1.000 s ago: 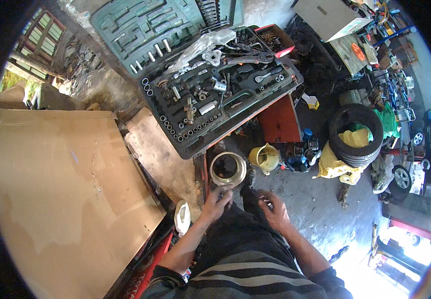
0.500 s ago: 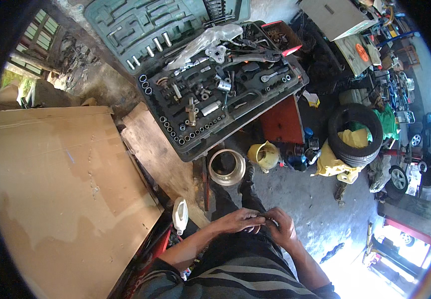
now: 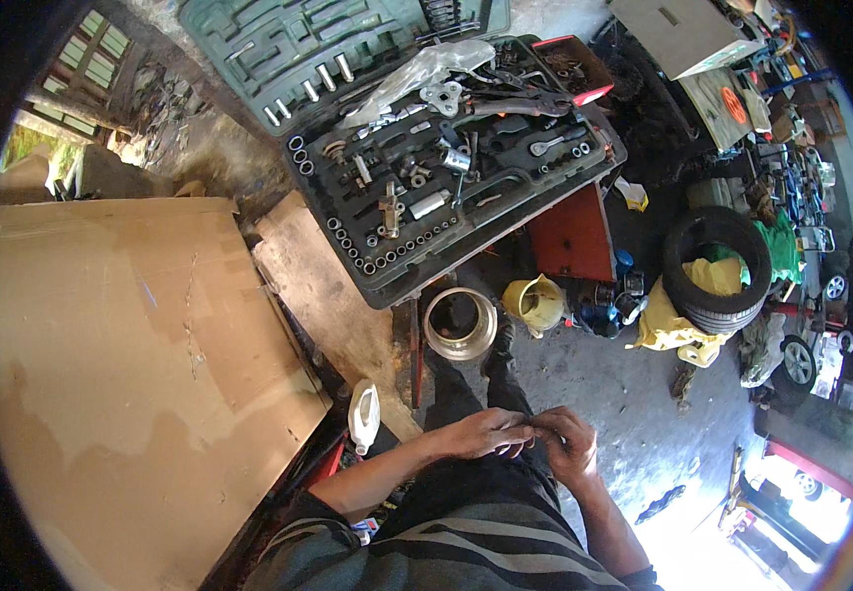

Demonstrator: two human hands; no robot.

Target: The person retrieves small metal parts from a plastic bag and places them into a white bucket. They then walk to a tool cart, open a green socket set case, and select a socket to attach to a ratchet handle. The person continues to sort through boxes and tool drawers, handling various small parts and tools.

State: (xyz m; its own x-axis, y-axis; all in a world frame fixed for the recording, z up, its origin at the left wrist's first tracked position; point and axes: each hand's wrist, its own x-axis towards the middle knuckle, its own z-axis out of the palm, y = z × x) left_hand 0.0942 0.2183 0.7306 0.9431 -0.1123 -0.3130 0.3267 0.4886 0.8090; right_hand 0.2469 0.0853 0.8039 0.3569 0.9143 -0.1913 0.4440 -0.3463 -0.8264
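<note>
In front of my waist my left hand [image 3: 490, 433] and my right hand [image 3: 570, 441] meet at the fingertips. Both are closed, fingers bent and pressed together. Whatever they pinch, if anything, is too small or hidden to make out. Beyond them a large open socket set case [image 3: 490, 229] lies with sockets, a ratchet [image 3: 548, 145], pliers [image 3: 520, 105] and a crumpled clear plastic bag [image 3: 411, 87] in or on it. Neither hand touches the case.
Cardboard [image 3: 101, 315] covers the left side, with a white plastic jug [image 3: 363, 419] beside it. On the floor stand a metal cylinder [image 3: 461, 347], a yellow bucket [image 3: 533, 305] and a tyre [image 3: 681, 281] on a yellow sack. A red tray [image 3: 599, 95] adjoins the case.
The surroundings have shifted a little to the right in the view. My hands stay together at the fingertips, with only a slight change in the right hand's pose.
</note>
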